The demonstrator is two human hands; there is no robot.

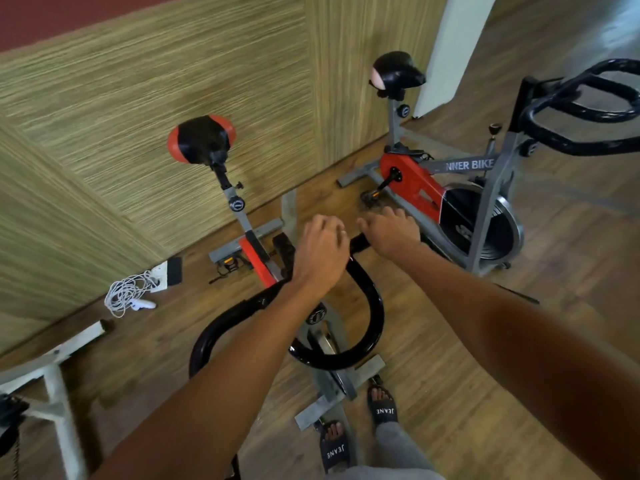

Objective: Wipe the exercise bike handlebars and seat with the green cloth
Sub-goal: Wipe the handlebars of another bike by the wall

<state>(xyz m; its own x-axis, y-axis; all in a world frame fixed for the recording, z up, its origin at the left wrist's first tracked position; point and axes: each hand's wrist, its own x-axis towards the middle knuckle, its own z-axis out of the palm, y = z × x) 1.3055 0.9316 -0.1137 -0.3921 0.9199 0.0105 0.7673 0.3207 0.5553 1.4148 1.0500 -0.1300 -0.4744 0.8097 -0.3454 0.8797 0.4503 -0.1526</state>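
The near exercise bike stands in front of me, with black looped handlebars (374, 306) and a black and red seat (202, 138) at the far end. My left hand (320, 252) is curled over the far part of the handlebar. My right hand (393, 233) grips the bar beside it, and a short stretch of black tube shows between the two hands. No green cloth is in view; whether one lies under a hand is hidden.
A second bike (460, 188) stands to the right, its handlebars (581, 109) high at the right edge. A coiled white cable (126, 296) lies by a wall socket (160, 271). A white metal frame (52, 368) is at the lower left. My sandalled feet (381, 408) flank the bike's front base.
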